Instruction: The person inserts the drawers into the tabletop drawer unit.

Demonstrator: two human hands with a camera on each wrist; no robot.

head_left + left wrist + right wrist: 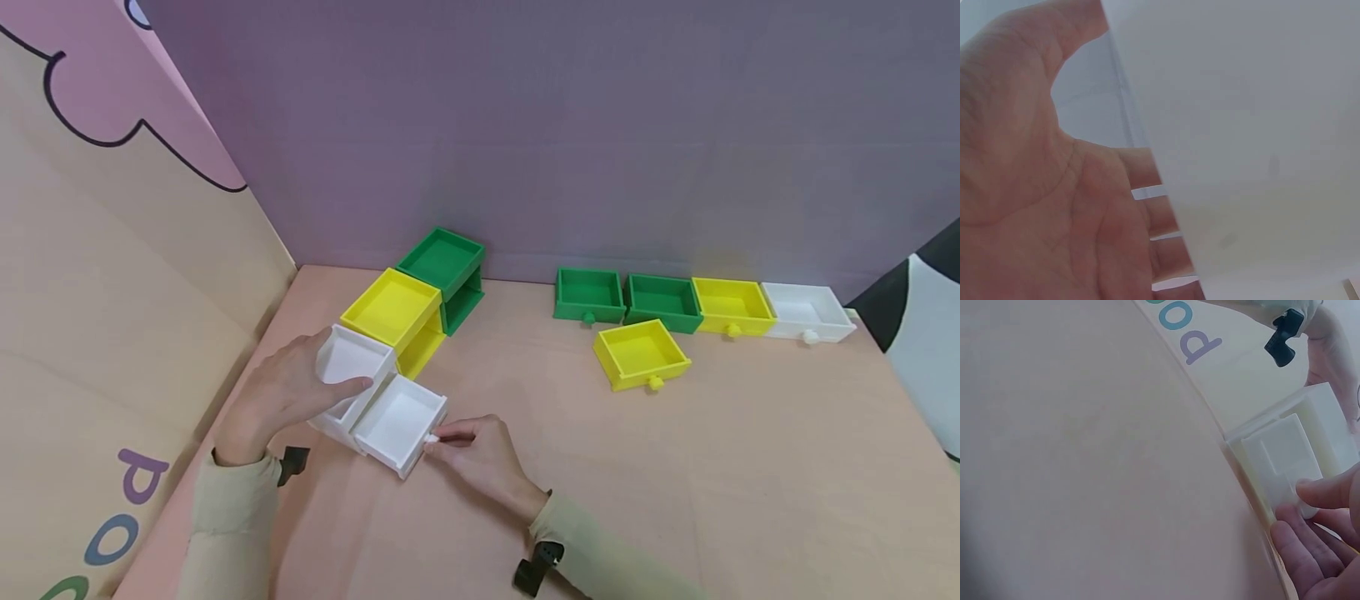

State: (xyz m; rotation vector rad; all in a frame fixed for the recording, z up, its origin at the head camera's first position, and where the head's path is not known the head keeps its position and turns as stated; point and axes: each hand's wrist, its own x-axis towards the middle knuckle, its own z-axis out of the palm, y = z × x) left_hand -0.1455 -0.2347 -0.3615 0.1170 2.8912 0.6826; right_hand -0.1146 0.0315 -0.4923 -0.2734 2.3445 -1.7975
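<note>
Pinching a knob (pixel 431 438) on a boxy white drawer (pixel 397 419) with the right hand (pixel 487 458); near left, gripping a smooth white case (pixel 352 354) with the left hand (pixel 288 382).

White drawer (pixel 397 421), empty, at white case (pixel 356 354)

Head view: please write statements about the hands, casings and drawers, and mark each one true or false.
1. The left hand grips the white casing. True.
2. All yellow drawers stand against the wall. False: one yellow drawer lies in front of the row of drawers.
3. The right hand pinches the knob of a white drawer. True.
4. The yellow casing stands between the white casing and green casing. True.
5. The white casing is farthest from the hands. False: the green casing is.
</note>
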